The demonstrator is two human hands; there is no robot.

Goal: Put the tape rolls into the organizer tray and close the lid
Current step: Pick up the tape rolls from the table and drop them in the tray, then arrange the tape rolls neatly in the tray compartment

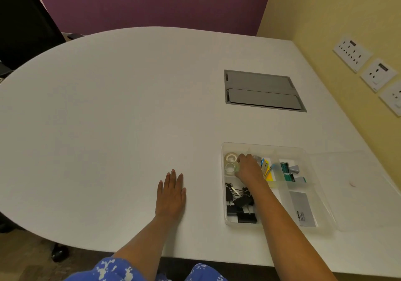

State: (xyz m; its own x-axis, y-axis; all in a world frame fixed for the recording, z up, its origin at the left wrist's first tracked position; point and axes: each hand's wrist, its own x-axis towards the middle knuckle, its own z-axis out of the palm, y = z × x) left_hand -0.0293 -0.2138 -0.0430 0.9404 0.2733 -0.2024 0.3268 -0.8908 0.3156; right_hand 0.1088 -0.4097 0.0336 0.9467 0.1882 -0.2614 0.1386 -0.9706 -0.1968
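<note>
- Placing step: right hand [249, 167] in the far-left compartment of the organizer tray [260, 145], by the table's [108, 128] right edge, fingers curled over the tape rolls [230, 163]; grip unclear.
- Left hand [172, 191] lies flat, fingers straight.
- Next, probably: let go and fetch the clear lid [358, 193] just right of the tray.

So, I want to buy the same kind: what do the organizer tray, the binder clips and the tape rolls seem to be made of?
The organizer tray: clear, slightly glossy plastic, it seems; the table shows through its walls. The binder clips: black painted metal bodies with shiny wire handles, probably steel. The tape rolls: transparent film wound on pale cores; core material unclear.
</note>
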